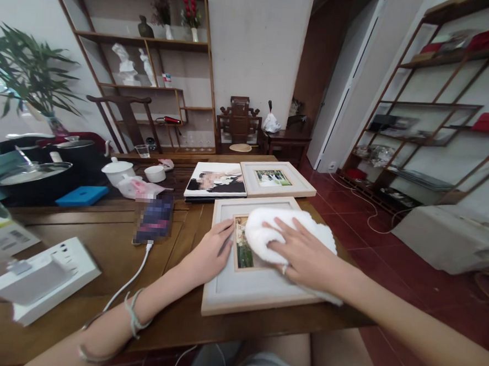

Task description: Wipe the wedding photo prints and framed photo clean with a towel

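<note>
A light-wood picture frame (pixel 245 302) with a pale mat and a small inner photo (pixel 244 255) lies flat near the table's front right edge. My right hand (pixel 301 247) presses a bunched white cloth (pixel 261 236) onto it, fingers bent into the fabric; the cloth hides part of the photo. Across the frame's left border lies my left hand (pixel 212 251), fingers stretched toward the photo and thumb apart from them. Behind it are a second framed photo (pixel 306 185) and a white-edged photo panel (pixel 192 185), stacked on something dark.
To the left are a phone (pixel 154 221), its face blurred, on a white cable, a power strip (pixel 60 282), a blue block (pixel 81 195), a white teapot (pixel 118 172) and a black pan (pixel 33 184). The table's right edge drops to a red tiled floor (pixel 361 229).
</note>
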The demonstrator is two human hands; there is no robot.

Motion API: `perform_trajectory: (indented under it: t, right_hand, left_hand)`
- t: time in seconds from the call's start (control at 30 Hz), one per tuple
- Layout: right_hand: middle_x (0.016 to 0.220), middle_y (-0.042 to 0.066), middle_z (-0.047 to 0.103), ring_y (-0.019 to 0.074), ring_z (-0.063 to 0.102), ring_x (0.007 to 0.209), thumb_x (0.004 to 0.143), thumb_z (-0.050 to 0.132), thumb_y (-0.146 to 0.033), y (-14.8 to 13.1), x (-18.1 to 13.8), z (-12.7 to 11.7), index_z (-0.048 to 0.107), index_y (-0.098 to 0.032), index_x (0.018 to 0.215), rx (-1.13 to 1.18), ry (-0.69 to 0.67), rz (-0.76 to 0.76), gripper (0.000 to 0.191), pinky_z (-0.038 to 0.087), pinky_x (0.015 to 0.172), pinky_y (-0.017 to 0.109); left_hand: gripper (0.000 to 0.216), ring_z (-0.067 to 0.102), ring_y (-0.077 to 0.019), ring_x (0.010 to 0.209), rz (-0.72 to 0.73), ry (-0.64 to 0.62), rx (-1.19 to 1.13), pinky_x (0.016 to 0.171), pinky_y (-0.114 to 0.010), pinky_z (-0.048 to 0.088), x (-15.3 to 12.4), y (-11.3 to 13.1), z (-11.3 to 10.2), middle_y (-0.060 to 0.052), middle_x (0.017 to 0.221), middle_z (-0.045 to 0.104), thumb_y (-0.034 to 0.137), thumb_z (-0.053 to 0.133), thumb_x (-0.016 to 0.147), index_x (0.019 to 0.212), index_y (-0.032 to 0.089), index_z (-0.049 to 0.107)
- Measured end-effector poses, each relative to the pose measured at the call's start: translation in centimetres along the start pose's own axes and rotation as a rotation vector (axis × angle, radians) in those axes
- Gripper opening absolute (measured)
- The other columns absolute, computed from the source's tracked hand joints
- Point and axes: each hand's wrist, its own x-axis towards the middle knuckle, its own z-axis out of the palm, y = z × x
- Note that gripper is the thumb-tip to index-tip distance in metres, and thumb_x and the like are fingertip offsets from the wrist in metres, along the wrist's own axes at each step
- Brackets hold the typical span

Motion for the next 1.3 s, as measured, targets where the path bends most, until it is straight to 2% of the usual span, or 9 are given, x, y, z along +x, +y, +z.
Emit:
perform_trajectory:
  t: [0.2, 0.33, 0.57, 0.7, 0.8, 0.9, 1.0, 1.1, 1.3]
  right_hand:
    - [0.151, 0.014, 0.022, 0.0393, 0.009, 0.137, 0.075, 0.053, -0.010, 4.7, 5.7, 0.9, 0.054, -0.014, 0.122, -0.161, 0.089, 0.031, 0.047, 0.009, 0.105, 0.064]
    - [0.148, 0.011, 0.032, 0.0391, 0.013, 0.137, 0.073, 0.046, -0.005, 4.7, 6.8, 0.9, 0.053, -0.013, 0.124, -0.110, 0.040, 0.000, 0.052, 0.016, 0.104, 0.063]
    - [0.118, 0.014, 0.062, 0.0311, 0.032, 0.132, 0.071, 0.042, -0.005, 0.0, 0.6, -2.7, 0.059, -0.015, 0.113, 0.191, -0.232, -0.155, 0.046, 0.025, 0.104, 0.055]
    - [0.114, 0.010, 0.062, 0.0301, 0.046, 0.122, 0.073, 0.044, -0.010, -3.1, -3.2, -5.5, 0.063, -0.021, 0.102, 0.351, -0.376, -0.117, 0.036, 0.035, 0.098, 0.049]
    - [0.114, 0.006, 0.063, 0.0276, 0.050, 0.116, 0.072, 0.046, -0.009, -4.8, -4.0, -5.9, 0.063, -0.023, 0.098, 0.373, -0.313, -0.172, 0.034, 0.031, 0.102, 0.047]
    - [0.113, 0.010, 0.063, 0.0287, 0.041, 0.125, 0.071, 0.047, -0.008, -4.7, -3.0, -4.6, 0.061, -0.020, 0.103, 0.325, -0.237, -0.164, 0.037, 0.029, 0.104, 0.047]
    - [0.127, 0.015, 0.054, 0.0305, 0.026, 0.134, 0.070, 0.047, -0.005, -2.4, -0.9, -2.2, 0.057, -0.017, 0.115, 0.224, -0.179, -0.115, 0.048, 0.024, 0.106, 0.052]
    - [0.145, 0.016, 0.035, 0.0344, 0.016, 0.137, 0.069, 0.047, -0.002, 0.9, 1.8, -0.1, 0.054, -0.015, 0.121, 0.068, -0.061, -0.027, 0.054, 0.019, 0.106, 0.058]
    - [0.150, 0.012, 0.024, 0.0367, 0.009, 0.138, 0.070, 0.046, -0.002, 4.2, 7.1, 1.0, 0.050, -0.013, 0.127, -0.092, 0.017, -0.012, 0.058, 0.015, 0.105, 0.062]
  left_hand:
    - [0.041, 0.047, -0.0267, 0.126, -0.004, 0.003, -0.020, 0.106, -0.043, 0.037, -0.1, 0.1, -0.2, -0.016, 0.136, 0.050, 0.023, 0.036, 0.089, 0.125, 0.010, 0.052]
    - [0.042, 0.047, -0.0265, 0.126, -0.024, -0.014, -0.013, 0.106, -0.042, 0.037, 0.1, 0.2, -0.4, -0.016, 0.135, 0.050, 0.024, 0.036, 0.090, 0.125, 0.009, 0.053]
    - [0.045, 0.046, -0.0269, 0.126, -0.025, -0.027, -0.011, 0.108, -0.040, 0.035, 0.1, 0.3, -0.3, -0.020, 0.135, 0.049, 0.022, 0.035, 0.090, 0.126, 0.001, 0.051]
    - [0.044, 0.045, -0.0256, 0.127, -0.025, -0.027, -0.017, 0.109, -0.039, 0.033, 0.0, 0.2, -0.2, -0.018, 0.136, 0.049, 0.023, 0.034, 0.090, 0.126, 0.003, 0.051]
    - [0.044, 0.044, -0.0253, 0.127, -0.017, -0.028, -0.022, 0.109, -0.039, 0.033, 0.0, 0.2, -0.2, -0.018, 0.136, 0.048, 0.023, 0.034, 0.091, 0.127, 0.003, 0.051]
    - [0.045, 0.044, -0.0260, 0.127, -0.018, -0.035, -0.023, 0.108, -0.041, 0.034, 0.0, 0.1, -0.2, -0.019, 0.136, 0.048, 0.022, 0.034, 0.090, 0.127, 0.002, 0.050]
    - [0.044, 0.045, -0.0270, 0.127, -0.014, -0.031, -0.022, 0.108, -0.042, 0.035, 0.0, 0.1, -0.2, -0.020, 0.136, 0.048, 0.021, 0.034, 0.090, 0.127, 0.002, 0.050]
    - [0.043, 0.045, -0.0278, 0.127, -0.003, -0.011, -0.025, 0.107, -0.043, 0.035, 0.0, 0.1, -0.1, -0.020, 0.135, 0.049, 0.021, 0.035, 0.090, 0.126, 0.003, 0.051]
    - [0.043, 0.045, -0.0281, 0.126, -0.017, -0.011, -0.037, 0.107, -0.044, 0.035, 0.0, 0.3, -0.2, -0.020, 0.135, 0.049, 0.020, 0.037, 0.089, 0.126, 0.003, 0.052]
